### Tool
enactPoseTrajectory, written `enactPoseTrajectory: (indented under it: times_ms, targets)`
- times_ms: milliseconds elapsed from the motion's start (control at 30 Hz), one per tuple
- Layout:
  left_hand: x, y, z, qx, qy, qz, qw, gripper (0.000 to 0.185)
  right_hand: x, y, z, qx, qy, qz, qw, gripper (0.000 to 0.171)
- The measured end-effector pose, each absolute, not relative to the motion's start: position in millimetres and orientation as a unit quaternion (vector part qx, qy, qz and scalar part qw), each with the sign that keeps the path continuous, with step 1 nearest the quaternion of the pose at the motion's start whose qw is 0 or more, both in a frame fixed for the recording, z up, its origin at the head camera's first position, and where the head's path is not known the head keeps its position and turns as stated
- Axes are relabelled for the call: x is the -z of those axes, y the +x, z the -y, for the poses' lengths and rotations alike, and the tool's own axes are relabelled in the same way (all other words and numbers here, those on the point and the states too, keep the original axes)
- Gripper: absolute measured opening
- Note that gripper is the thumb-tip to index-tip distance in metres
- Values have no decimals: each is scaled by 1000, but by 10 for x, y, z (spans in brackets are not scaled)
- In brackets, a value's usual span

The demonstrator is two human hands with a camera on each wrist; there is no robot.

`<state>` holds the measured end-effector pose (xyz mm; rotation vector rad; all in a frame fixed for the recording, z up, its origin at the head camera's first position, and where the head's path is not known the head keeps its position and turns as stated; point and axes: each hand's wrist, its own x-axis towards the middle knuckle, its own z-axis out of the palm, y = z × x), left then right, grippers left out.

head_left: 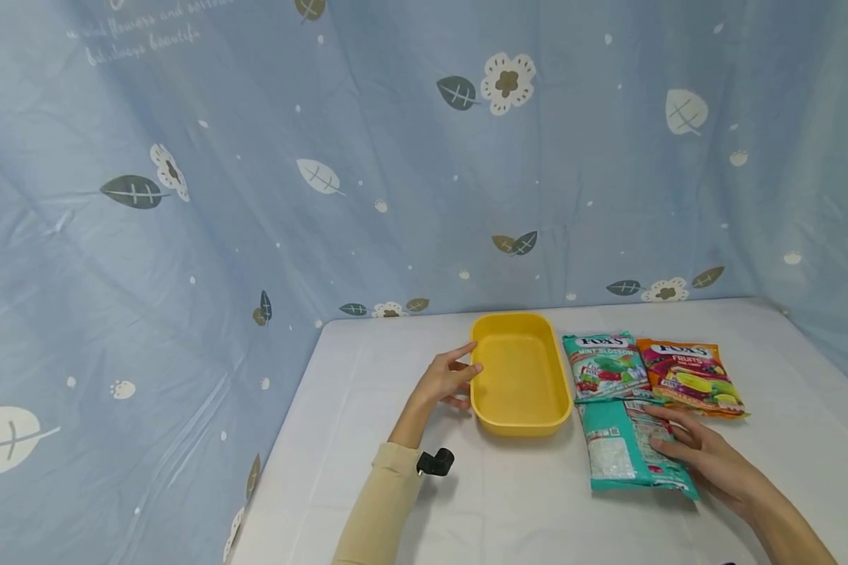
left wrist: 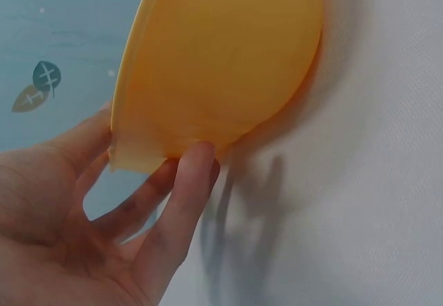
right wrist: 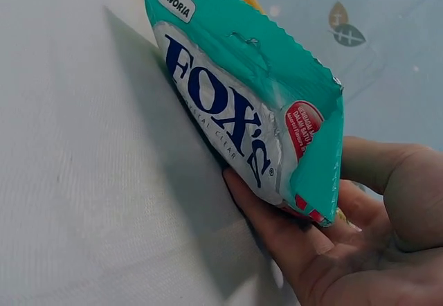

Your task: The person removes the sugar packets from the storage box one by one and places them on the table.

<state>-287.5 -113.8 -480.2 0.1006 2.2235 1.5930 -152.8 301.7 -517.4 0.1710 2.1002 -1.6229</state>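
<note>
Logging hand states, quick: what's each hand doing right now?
Left hand: open, fingers touching the yellow tray.
Right hand: gripping the teal candy bag.

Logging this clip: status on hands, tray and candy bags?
Left hand touches yellow tray rim, fingers straight. Right hand grips nearest teal candy bag. Two more bags behind; tray empty, nothing blocking.
</note>
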Motion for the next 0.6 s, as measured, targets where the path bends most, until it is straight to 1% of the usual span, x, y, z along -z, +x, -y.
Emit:
enactPoseTrajectory:
  times_ms: [167,300,400,500,600]
  targets:
    - [4792,-2874,1131,-569,35,-796,202,57,5159,-1516,-2994,564,50,-795,219,68]
    - [4787,-2875,1126,-565,36,-800,199,57,5085,-1494,-2952,476,-1,-866,155,69]
    - [4777,-2875,1125,-563,40,-802,194,57,5008,-1487,-2920,402,-33,-910,98,64]
    - [4772,-2866,1120,-560,46,-806,184,57,4928,-1494,-2903,351,-33,-933,69,60]
    - [4786,-2849,1114,-553,57,-814,166,57,4846,-1511,-2885,299,-13,-953,37,58]
